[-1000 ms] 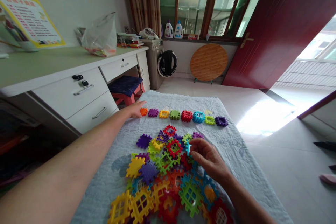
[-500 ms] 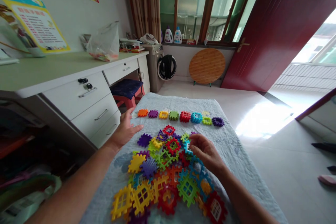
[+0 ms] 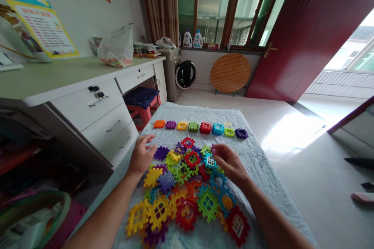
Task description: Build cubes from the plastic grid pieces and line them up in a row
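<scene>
Pile: the heap of plastic pieces (image 3: 193,190) lay on the cloth-covered surface (image 3: 260,175), between the two hands.
Left hand (image 3: 141,158): it was left of the pile, near a dark purple piece (image 3: 161,153); its grip was loosely open, thumb and fingers parted, and empty.
Right hand (image 3: 233,164): it was at the pile's right edge, fingers half curled beside a light-blue window piece (image 3: 209,160); whether its grip had hold of anything could not be told from this angle.
Row: beyond the pile, blocks ran from an orange one (image 3: 159,124) to a purple one (image 3: 241,134).
</scene>
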`<control>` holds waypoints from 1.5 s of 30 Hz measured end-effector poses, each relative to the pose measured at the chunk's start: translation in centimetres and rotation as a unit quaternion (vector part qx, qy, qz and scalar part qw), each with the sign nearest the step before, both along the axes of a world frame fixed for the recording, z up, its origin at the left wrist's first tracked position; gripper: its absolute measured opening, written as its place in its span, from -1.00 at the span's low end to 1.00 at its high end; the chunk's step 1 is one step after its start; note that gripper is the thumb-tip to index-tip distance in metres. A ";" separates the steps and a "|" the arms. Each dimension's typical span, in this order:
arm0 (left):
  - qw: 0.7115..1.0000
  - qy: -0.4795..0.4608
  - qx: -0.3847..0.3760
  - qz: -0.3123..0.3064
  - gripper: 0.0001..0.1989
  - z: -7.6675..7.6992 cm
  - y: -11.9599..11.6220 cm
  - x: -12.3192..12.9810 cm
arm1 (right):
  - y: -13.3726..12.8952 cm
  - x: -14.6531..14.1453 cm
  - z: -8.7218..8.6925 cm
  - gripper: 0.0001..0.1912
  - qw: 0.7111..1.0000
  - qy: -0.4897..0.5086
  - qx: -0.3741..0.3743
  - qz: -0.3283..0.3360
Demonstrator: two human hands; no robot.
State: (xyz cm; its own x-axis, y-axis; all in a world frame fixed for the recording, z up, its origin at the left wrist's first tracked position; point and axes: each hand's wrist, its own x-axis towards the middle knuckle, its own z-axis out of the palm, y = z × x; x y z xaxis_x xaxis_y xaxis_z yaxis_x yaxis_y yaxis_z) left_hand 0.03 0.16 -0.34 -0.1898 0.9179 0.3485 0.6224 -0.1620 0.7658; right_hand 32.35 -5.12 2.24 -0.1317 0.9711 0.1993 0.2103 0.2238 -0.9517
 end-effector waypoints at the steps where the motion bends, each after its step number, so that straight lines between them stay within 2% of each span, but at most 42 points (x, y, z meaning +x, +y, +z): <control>1: 1.000 0.000 -0.011 -0.005 -0.67 -0.1 0.0 0.0 | 0.1 0.2 0.1 -0.75 1.000 -0.013 0.006 -0.016; 5: 0.997 -0.022 -0.068 -0.014 -0.67 -0.6 0.2 -0.4 | 0.8 1.3 0.3 -0.75 0.992 -0.069 0.025 -0.100; 8: 0.997 -0.037 -0.071 -0.009 -0.66 -1.3 0.6 -0.8 | 1.7 2.6 -0.3 -0.74 0.981 -0.113 0.047 -0.150; 14: 0.996 -0.085 -0.037 -0.014 -0.73 -2.4 1.1 -1.1 | 3.3 5.1 -2.0 -0.75 0.957 -0.239 0.050 -0.158; 19: 0.985 -0.171 -0.038 -0.009 -0.75 -2.2 1.3 -1.0 | 3.5 6.0 -2.3 -0.76 0.947 -0.290 0.046 -0.129; 24: 0.984 -0.176 -0.032 -0.012 -0.78 -2.3 1.3 -1.1 | 3.2 5.8 -1.9 -0.78 0.949 -0.304 0.048 -0.070; 28: 0.982 -0.184 -0.034 -0.006 -0.79 -2.4 1.3 -1.1 | 2.9 5.4 -1.3 -0.84 0.944 -0.316 0.085 -0.049; 32: 0.982 -0.184 -0.037 -0.005 -0.79 -2.3 1.3 -1.1 | 2.0 4.3 -0.1 -0.88 0.937 -0.326 0.126 0.014; 37: 0.985 -0.172 -0.033 -0.012 -0.78 -2.5 1.3 -1.3 | 1.2 2.8 -0.1 -0.72 0.921 -0.358 0.147 0.047; 41: 0.987 -0.156 -0.032 -0.017 -0.79 -2.7 1.4 -1.4 | 1.3 2.4 -0.9 -0.61 0.910 -0.384 0.151 0.049; 45: 0.991 -0.129 -0.033 -0.012 -0.80 -2.7 1.4 -1.2 | 1.2 2.1 -1.1 -0.58 0.903 -0.403 0.145 0.037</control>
